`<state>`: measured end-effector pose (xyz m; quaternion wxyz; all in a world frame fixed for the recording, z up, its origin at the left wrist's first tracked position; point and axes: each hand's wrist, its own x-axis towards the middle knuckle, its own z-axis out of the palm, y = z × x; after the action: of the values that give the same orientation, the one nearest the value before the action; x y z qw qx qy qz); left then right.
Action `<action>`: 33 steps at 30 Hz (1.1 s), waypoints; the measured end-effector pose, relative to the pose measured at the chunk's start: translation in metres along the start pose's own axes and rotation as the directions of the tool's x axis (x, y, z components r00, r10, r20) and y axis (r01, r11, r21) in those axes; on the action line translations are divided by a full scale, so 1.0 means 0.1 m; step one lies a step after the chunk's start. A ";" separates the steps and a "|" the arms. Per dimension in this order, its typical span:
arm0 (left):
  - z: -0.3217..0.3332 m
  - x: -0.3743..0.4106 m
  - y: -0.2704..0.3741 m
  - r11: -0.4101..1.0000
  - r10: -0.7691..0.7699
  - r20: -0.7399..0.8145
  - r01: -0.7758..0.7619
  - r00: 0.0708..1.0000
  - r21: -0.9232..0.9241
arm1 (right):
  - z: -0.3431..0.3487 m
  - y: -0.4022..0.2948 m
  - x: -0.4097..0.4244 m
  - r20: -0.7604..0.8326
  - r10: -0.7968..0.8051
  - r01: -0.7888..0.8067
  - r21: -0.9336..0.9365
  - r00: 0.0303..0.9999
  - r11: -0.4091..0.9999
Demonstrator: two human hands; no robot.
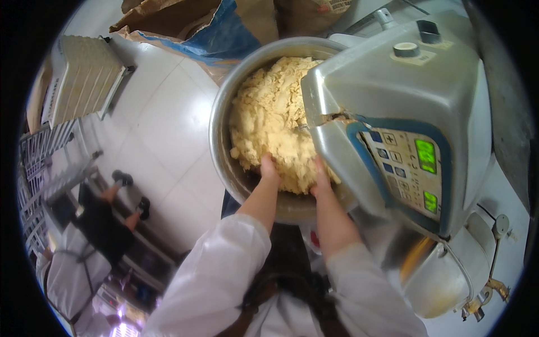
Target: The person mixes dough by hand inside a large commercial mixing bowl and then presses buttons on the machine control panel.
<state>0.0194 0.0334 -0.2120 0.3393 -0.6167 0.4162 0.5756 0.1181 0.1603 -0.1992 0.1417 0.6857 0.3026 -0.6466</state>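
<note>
A large mass of pale yellow, crumbly dough [278,113] fills much of the steel bowl [217,122] of a spiral-type dough mixer. My left hand [268,167] grips the near side of the dough, its fingers mostly sunk out of sight. To the right, my right hand [321,179] holds the same near edge, with fingers partly hidden by the dough. The metal mixer head [391,84] overhangs the bowl's right side and hides part of the dough. On its blue-edged control panel [404,168], two green displays are lit.
An open brown-and-blue paper sack [227,33] stands beyond the bowl. Stacked pale trays [80,80] and metal racks [38,164] line the left. Another person [101,223] in dark shorts is at lower left. A steel cylindrical vessel with a tap [442,274] sits at lower right.
</note>
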 end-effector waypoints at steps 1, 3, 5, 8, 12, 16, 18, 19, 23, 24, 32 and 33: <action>-0.03 0.08 -0.01 1.000 -0.005 0.006 0.005 1.000 -0.012 | 0.11 -0.06 -0.12 -0.015 -0.004 0.005 0.054 1.000 0.999; -0.09 0.22 -0.04 0.999 -0.019 0.025 0.020 1.000 -0.031 | 0.06 -0.01 0.04 0.063 -0.035 0.023 0.181 0.997 0.983; -0.13 0.35 -0.02 1.000 -0.025 0.077 0.024 0.997 0.009 | 0.01 0.04 0.17 0.086 -0.041 0.016 0.272 0.995 0.962; -0.14 0.34 -0.05 0.999 -0.046 0.096 0.045 0.994 0.021 | 0.06 -0.07 0.19 0.056 -0.028 0.010 0.296 0.998 0.955; -0.06 0.21 -0.02 0.997 -0.071 0.169 0.069 0.983 0.018 | 0.03 -0.16 0.13 0.103 0.002 -0.029 0.257 0.995 0.966; -0.01 -0.02 0.00 0.999 -0.030 0.219 0.026 0.975 0.023 | 0.09 -0.25 -0.16 0.235 -0.014 -0.042 0.231 0.972 0.972; 0.01 -0.23 0.01 0.999 0.004 0.251 -0.014 0.968 0.039 | 0.06 -0.30 -0.28 0.240 -0.065 0.009 0.227 0.969 0.974; 0.04 -0.34 0.04 0.998 0.022 0.270 -0.037 0.962 0.048 | 0.05 -0.33 -0.29 0.232 -0.121 0.069 0.223 0.965 0.972; -0.12 -0.59 0.25 0.968 -0.186 0.366 0.105 0.912 0.228 | 0.16 -0.43 -0.56 0.197 -0.317 0.318 0.029 0.928 0.948; -0.06 -0.63 0.31 0.945 -0.231 0.340 0.128 0.912 0.301 | 0.08 -0.45 -0.51 0.199 -0.393 0.408 -0.038 0.898 0.912; 0.06 -1.10 0.79 0.874 -0.480 0.269 0.481 0.835 0.067 | -0.92 -0.71 -0.11 0.524 -0.364 0.611 -0.442 0.770 0.657; 0.02 -0.99 0.79 0.847 -0.509 0.295 0.532 0.809 0.004 | -0.94 -0.72 -0.08 0.424 -0.329 0.532 -0.739 0.844 0.413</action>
<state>-0.0517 0.0136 -0.1090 0.5156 -0.6305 0.1552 0.5590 0.1499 0.2696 -0.1656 0.3103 0.3572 0.7221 -0.5046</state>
